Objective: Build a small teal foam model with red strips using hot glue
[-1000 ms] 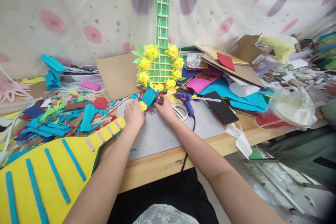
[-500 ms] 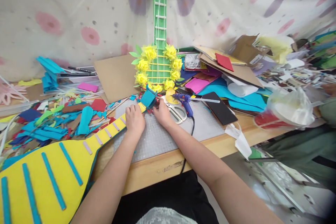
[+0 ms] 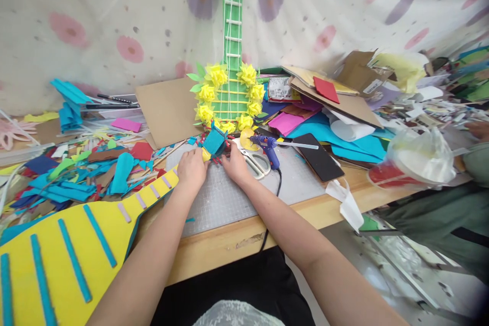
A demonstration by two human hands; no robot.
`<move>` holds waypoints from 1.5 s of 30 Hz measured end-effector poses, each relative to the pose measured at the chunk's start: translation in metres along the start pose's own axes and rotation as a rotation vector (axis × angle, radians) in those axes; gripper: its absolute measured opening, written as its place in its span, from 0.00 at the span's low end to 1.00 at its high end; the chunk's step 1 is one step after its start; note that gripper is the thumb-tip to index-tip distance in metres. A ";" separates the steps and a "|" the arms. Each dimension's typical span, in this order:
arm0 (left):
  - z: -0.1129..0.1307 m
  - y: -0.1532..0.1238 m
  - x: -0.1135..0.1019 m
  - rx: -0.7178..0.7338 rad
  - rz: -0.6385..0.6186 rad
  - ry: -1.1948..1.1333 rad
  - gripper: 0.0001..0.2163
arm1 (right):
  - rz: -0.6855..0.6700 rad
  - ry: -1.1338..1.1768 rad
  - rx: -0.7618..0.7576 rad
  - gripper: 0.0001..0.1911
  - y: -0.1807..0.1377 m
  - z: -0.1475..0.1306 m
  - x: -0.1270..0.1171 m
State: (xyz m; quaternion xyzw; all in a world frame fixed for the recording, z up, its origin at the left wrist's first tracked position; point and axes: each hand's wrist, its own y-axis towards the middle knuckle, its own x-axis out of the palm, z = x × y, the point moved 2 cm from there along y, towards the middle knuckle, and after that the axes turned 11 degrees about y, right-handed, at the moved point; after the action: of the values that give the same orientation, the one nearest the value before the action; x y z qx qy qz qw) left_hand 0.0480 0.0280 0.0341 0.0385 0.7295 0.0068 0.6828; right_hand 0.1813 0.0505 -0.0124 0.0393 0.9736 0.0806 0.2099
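A yellow craft guitar (image 3: 69,260) with blue and pale pink strips stretches from the lower left across the table. Its blue head (image 3: 214,142), with small red pegs at the sides, lies between my hands. My left hand (image 3: 192,167) is wrapped round the neck just below the head. At the head's right side, by the red pegs, my right hand (image 3: 234,164) has its fingers closed; what is in their tips is hidden. White-handled scissors (image 3: 256,163) and a blue glue gun (image 3: 269,148) with a clear glue stick lie just right of that hand.
A green craft guitar (image 3: 234,94) with yellow flowers stands behind my hands. Felt scraps (image 3: 76,175) are heaped on the left. A dark phone (image 3: 318,157), a bagged red-and-white tub (image 3: 412,160) and cardboard sheets (image 3: 336,97) are on the right. Another person's sleeve (image 3: 477,160) shows at the far right.
My left hand has slid up the neck, closer to the blue head. My right hand has stayed beside the head.
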 end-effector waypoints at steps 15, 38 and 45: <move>-0.006 0.018 0.001 -0.128 -0.093 -0.119 0.21 | 0.079 0.225 0.009 0.28 -0.004 -0.003 -0.007; -0.008 0.022 0.007 -0.138 -0.060 -0.134 0.18 | -0.136 -0.208 -0.188 0.09 -0.024 -0.017 -0.019; -0.007 0.021 0.006 -0.153 -0.070 -0.158 0.19 | -0.286 -0.499 -0.211 0.29 -0.023 -0.029 -0.011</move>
State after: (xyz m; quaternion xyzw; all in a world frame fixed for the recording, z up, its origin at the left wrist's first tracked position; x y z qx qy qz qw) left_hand 0.0413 0.0500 0.0298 -0.0387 0.6716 0.0353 0.7391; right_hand 0.1779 0.0228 0.0144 -0.1014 0.8739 0.1389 0.4547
